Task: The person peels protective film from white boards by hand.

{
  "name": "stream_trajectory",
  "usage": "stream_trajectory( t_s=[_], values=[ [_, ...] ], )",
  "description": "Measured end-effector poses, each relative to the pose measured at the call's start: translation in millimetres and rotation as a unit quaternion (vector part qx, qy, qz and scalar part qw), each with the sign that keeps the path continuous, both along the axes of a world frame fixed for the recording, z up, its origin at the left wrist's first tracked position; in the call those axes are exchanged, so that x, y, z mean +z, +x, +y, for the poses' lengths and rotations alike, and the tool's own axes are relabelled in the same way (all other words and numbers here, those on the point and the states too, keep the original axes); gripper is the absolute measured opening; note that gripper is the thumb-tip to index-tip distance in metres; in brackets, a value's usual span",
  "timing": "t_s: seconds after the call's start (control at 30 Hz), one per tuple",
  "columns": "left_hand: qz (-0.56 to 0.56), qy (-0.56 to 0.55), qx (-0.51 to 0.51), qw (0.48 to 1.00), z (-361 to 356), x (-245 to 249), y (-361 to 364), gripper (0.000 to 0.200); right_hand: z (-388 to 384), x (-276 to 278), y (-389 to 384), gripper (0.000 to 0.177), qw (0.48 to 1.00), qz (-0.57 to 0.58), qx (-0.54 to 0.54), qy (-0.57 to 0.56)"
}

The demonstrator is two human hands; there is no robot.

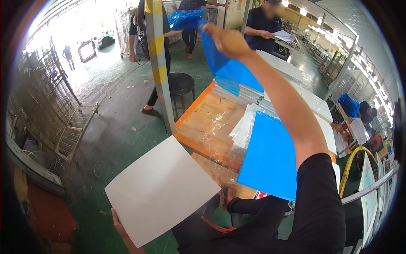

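Note:
My right hand (228, 41) is raised over the far side of the table, its fingers closed on a thin blue plastic film (216, 57). The film hangs from my fingers towards the stacked panels. Low on the left, my left hand (120, 230) grips the edge of a white rectangular panel (163, 192), with most of the hand hidden beneath it. The panel is tilted in front of my body, off the table. A blue-faced sheet (270, 156) lies on the near right of the table, below my right forearm.
The wooden table (198, 112) has an orange edge and carries stacks of white panels (311, 101) and clear plastic wrap (218, 135). A metal post (157, 63) with yellow tape and a black stool (182, 84) stand beside it. A co-worker (264, 29) across the table holds papers.

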State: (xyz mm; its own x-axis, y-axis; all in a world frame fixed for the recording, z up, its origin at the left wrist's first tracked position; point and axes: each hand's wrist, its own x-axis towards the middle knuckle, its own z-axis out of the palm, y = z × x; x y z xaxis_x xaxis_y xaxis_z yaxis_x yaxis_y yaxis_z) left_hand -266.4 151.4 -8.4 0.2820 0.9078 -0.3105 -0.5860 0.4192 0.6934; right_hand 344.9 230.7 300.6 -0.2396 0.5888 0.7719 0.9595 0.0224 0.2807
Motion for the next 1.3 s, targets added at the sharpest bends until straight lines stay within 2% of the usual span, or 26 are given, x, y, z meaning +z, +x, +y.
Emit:
stream_trajectory(
  t_s=[0.17, 0.23, 0.4, 0.47, 0.8, 1.0, 1.2, 1.3],
  values=[
    [-0.001, -0.015, -0.008, 1.000, -7.3, 9.6, 7.3, 0.063, -20.7, -78.4, -49.1, 0.058, 0.992, -0.060, 0.058, -0.094],
    [-0.010, -0.021, -0.018, 1.000, -2.1, 4.8, 9.4, 0.063, -30.8, -122.6, -68.0, 0.054, 0.977, -0.130, 0.057, -0.157],
    [-0.003, -0.013, -0.018, 1.000, -4.9, 13.5, 18.3, 0.063, -51.1, -195.7, -97.7, 0.026, 0.946, -0.128, 0.086, -0.286],
    [0.001, -0.012, -0.022, 1.000, -8.0, 13.6, 16.1, 0.063, -49.4, -220.8, -91.8, 0.027, 0.950, -0.091, 0.121, -0.274],
    [0.006, -0.002, -0.021, 1.000, -7.9, 8.3, 7.4, 0.062, -50.4, -247.8, -109.9, 0.025, 0.938, -0.023, 0.107, -0.328],
    [0.028, -0.009, -0.013, 0.999, -11.0, 14.1, 9.1, 0.062, -67.4, -253.5, -122.3, 0.036, 0.915, 0.043, 0.037, -0.400],
    [0.023, -0.022, 0.006, 0.999, -8.8, 7.2, 5.6, 0.059, -92.3, -231.0, -120.0, 0.036, 0.927, 0.144, 0.040, -0.344],
    [0.017, -0.019, 0.003, 1.000, -9.3, 10.4, 9.2, 0.058, -103.1, -212.7, -111.3, 0.034, 0.922, 0.214, -0.037, -0.320]
  ],
)
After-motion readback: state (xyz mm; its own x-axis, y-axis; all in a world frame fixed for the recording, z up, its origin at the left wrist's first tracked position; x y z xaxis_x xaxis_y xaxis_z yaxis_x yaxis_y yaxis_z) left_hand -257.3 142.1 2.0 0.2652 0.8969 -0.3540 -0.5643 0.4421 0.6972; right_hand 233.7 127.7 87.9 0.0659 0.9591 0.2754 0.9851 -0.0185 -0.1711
